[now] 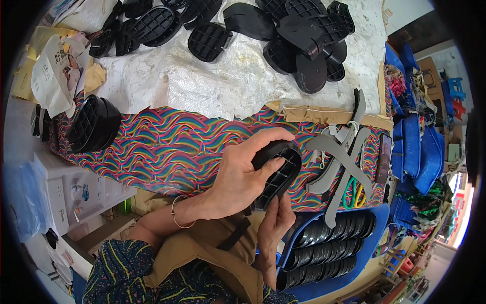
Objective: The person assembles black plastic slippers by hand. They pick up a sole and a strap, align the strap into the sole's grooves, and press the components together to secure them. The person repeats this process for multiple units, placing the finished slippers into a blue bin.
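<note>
A black shoe heel piece [287, 169] with a hollow, grid-ribbed inside is held between my two hands above the patterned cloth. My left hand [235, 175] wraps over its upper part from the left, the thumb lying across the ribbed face. Lower down, my right hand [276, 220] pinches the narrow bottom end between thumb and fingers. A stack of similar black heel pieces [94, 124] stands at the left of the cloth. More lie loose on the white woven sheet [192, 88] at the far side, some ribbed side up, others smooth side up.
Grey curved strips [331, 157] lie crossed at the right, by scissors with green and yellow handles [349, 192] and a phone [384, 158]. Below the table's right edge, a blue basket [377, 223] holds rows of black heel pieces. White drawers [76, 197] stand at the left.
</note>
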Demonstrator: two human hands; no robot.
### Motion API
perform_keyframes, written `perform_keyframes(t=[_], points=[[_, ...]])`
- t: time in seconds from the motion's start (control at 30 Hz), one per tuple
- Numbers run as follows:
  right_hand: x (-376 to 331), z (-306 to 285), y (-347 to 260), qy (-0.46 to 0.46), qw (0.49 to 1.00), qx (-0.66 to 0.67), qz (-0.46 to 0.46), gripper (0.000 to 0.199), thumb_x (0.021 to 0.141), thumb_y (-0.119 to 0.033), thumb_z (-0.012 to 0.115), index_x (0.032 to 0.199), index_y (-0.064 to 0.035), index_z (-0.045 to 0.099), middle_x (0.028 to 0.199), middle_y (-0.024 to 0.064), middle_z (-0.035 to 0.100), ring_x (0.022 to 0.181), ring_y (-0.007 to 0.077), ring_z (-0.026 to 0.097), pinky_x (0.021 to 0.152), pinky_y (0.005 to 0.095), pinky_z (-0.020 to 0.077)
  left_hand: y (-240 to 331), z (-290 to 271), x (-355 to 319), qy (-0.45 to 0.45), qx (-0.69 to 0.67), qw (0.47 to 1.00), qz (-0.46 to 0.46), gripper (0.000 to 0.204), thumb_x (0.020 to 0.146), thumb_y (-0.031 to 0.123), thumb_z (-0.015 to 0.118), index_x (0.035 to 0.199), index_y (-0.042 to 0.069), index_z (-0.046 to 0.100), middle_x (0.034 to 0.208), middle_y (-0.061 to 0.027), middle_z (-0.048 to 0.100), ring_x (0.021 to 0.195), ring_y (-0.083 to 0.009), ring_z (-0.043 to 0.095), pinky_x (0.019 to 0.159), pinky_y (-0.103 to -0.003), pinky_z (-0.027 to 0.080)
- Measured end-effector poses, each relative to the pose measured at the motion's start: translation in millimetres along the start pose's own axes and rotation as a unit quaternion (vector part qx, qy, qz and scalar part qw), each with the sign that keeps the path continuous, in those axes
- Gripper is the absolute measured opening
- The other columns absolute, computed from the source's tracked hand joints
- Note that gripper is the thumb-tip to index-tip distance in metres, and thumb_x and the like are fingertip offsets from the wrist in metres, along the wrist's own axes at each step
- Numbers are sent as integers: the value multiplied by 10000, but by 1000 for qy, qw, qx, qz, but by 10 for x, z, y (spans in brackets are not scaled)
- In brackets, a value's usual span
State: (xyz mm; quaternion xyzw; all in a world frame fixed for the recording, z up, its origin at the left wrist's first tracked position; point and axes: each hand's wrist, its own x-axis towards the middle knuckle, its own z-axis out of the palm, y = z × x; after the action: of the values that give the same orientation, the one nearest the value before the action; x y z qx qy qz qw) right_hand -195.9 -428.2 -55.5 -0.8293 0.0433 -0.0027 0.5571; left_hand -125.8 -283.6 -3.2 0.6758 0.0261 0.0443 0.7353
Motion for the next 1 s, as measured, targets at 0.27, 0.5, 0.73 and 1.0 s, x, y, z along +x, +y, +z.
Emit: perform_keyframes(t=[0.27,0.5,0.73,1.0], points=[[-14,-96,-108,-69,986,131,71,318,1025,-10,489,1324,70,566,1147,48,651,1019,77,554,882,221,452,-27,68,-23,13,38,998,51,346,901,-7,649,1244,19,609,1118,-114,686,1003,-171,676,844,-294,539],[-31,-187,0,-123,963,224,90,423,1018,-1,489,1431,80,437,1284,94,622,1107,115,578,943,259,462,-98,88,-38,22,56,991,121,366,895,-39,639,1250,33,584,1093,-156,689,928,-229,728,751,-310,572],[-34,-254,-32,-156,924,328,116,472,1016,44,438,1482,70,366,1358,99,558,1232,134,516,1051,273,396,-88,121,-74,35,113,970,214,323,860,-27,683,1180,-19,636,1052,-159,720,844,-227,738,712,-295,567],[-68,-226,-117,-121,897,400,140,576,997,-42,518,1519,64,298,1439,125,502,1317,197,483,1118,335,355,-114,73,-88,-5,146,953,267,311,826,-2,718,1128,-31,647,1002,-166,717,828,-255,735,694,-312,561]])
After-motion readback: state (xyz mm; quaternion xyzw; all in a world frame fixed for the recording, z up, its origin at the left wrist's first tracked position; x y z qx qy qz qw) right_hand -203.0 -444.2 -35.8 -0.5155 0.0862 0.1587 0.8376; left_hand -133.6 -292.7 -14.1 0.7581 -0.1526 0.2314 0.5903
